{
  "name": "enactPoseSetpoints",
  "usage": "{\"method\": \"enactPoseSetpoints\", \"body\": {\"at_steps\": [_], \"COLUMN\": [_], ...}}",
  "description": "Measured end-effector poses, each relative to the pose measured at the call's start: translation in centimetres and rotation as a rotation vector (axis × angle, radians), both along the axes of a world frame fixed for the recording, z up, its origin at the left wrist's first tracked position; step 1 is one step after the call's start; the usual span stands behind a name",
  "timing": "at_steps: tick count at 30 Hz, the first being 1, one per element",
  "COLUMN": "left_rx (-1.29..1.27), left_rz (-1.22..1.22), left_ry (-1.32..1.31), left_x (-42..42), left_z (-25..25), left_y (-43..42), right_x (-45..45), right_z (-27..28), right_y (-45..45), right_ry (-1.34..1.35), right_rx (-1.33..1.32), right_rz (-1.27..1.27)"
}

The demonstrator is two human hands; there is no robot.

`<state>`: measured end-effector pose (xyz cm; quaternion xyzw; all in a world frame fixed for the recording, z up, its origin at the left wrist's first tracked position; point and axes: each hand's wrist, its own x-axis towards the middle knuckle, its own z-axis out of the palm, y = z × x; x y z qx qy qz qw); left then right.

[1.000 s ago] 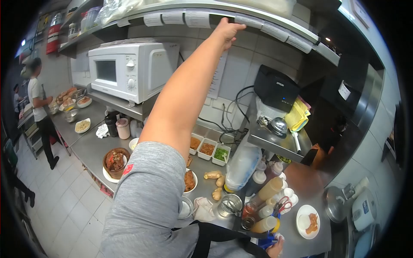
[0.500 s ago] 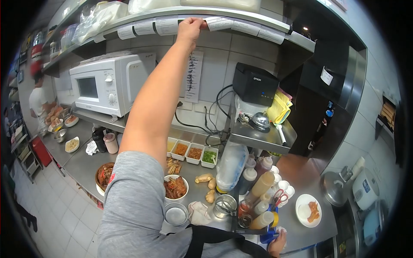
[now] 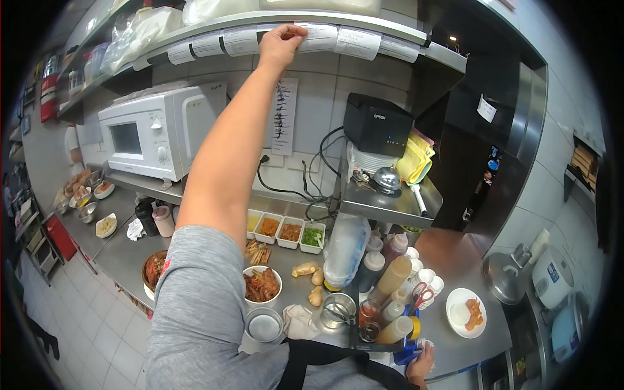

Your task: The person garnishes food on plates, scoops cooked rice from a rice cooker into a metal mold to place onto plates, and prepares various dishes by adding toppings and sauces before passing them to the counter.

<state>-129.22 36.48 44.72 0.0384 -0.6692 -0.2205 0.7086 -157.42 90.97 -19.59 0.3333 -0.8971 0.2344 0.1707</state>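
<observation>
My left hand (image 3: 279,49) reaches up to the overhead shelf edge, thumb and fingers pinched at the left side of a printed order slip (image 3: 318,37). More slips (image 3: 359,44) hang in a row along that edge. Low on the right, my right hand (image 3: 422,364) is closed around a crumpled white cloth (image 3: 426,346), beside a blue holder (image 3: 408,354) at the counter's edge. Part of its fingers is hidden. Below my left arm stands a white bowl of brown cooked meat (image 3: 262,286).
A microwave (image 3: 159,133) stands on the left ledge. An Epson printer (image 3: 379,123) and a call bell (image 3: 387,179) occupy a small shelf. Squeeze bottles (image 3: 394,276), topping tubs (image 3: 289,232), ginger (image 3: 304,268) and a plate with food (image 3: 465,331) are on the counter.
The slip by my left hand was tilted and now hangs flatter, facing me. My left hand stays at the shelf edge. The person at far left is now mostly out of sight.
</observation>
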Motion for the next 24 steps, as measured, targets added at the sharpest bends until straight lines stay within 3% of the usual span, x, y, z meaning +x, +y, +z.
{"method": "enactPoseSetpoints", "body": {"at_steps": [4, 10, 16, 24], "left_rx": [0.106, 0.171, 0.038, 0.083], "left_rz": [-0.274, -0.357, -0.245, -0.214], "left_ry": [-0.053, -0.072, -0.140, -0.229], "left_x": [1.0, 1.7, 1.8, 2.0], "left_z": [0.3, -0.4, -0.8, -1.5], "left_y": [0.3, 1.5, 1.1, 1.2], "right_x": [0.0, 0.0, -0.3, -0.2], "right_z": [-0.2, -0.2, -0.5, -0.4], "right_y": [-0.1, -0.1, 0.0, 0.0], "right_ry": [-0.001, 0.025, 0.030, 0.019], "right_rx": [-0.015, -0.004, -0.004, 0.003], "right_rz": [-0.004, 0.000, 0.003, -0.002]}}
